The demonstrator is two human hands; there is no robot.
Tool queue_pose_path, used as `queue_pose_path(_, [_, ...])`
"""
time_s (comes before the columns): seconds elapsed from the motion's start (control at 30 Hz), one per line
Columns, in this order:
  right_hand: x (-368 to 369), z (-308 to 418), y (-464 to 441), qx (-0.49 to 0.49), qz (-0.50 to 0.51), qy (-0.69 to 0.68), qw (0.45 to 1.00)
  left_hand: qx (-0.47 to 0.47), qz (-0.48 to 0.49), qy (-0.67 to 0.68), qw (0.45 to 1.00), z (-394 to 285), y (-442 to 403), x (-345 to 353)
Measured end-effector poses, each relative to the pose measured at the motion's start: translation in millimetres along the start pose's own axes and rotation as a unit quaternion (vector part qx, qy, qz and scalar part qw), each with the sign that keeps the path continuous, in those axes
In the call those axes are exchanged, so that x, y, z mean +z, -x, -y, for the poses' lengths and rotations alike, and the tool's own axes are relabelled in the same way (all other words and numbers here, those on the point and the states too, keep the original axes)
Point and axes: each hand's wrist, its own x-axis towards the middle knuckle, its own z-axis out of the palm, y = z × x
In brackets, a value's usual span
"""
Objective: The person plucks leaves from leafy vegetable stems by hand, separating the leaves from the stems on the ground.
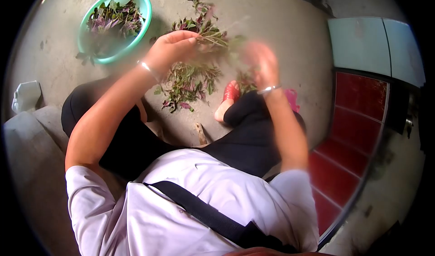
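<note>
My left hand [174, 47] has thumb and fingers pinched on a sprig of leafy greens [212, 37] whose stems point right. Smeared by motion, my right hand [263, 62] is raised to the right of that sprig, with blurred green bits between the two hands. What its fingers do cannot be made out. Below my left hand lies a pile of green and purple leafy stems [188, 85] on the floor. More of these stems [197, 4] are spread farther off, partly behind the hand. At the upper left, a turquoise basin [147, 12] holds loose purple-green leaves [115, 19].
My foot in a red sandal [231, 91] is beside the pile. A wooden piece [200, 133] shows between my legs. A pale plastic container [27, 96] stands at the left. Red tiles [355, 120] and pale blue tiles [360, 43] line the right side.
</note>
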Motion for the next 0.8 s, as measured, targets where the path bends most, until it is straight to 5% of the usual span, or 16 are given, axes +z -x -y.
queue_pose_path(0.07, [1, 3, 4, 0.020, 0.000, 0.005, 1.000, -0.013, 0.029, 0.093, 0.995, -4, 1, 2])
queue_pose_path(0.2, [35, 16, 22, -0.035, 0.182, -0.061, 0.981, -0.041, 0.059, 0.145, 0.987, 5, -2, 3])
queue_pose_path(0.43, [48, 14, 25, -0.122, 0.176, -0.013, 0.977, -0.044, 0.067, 0.059, 0.995, 16, 2, 12])
queue_pose_path(0.8, [43, 30, 23, -0.116, 0.106, 0.046, 0.987, -0.053, 0.060, -0.072, 0.994, 12, 4, 7])
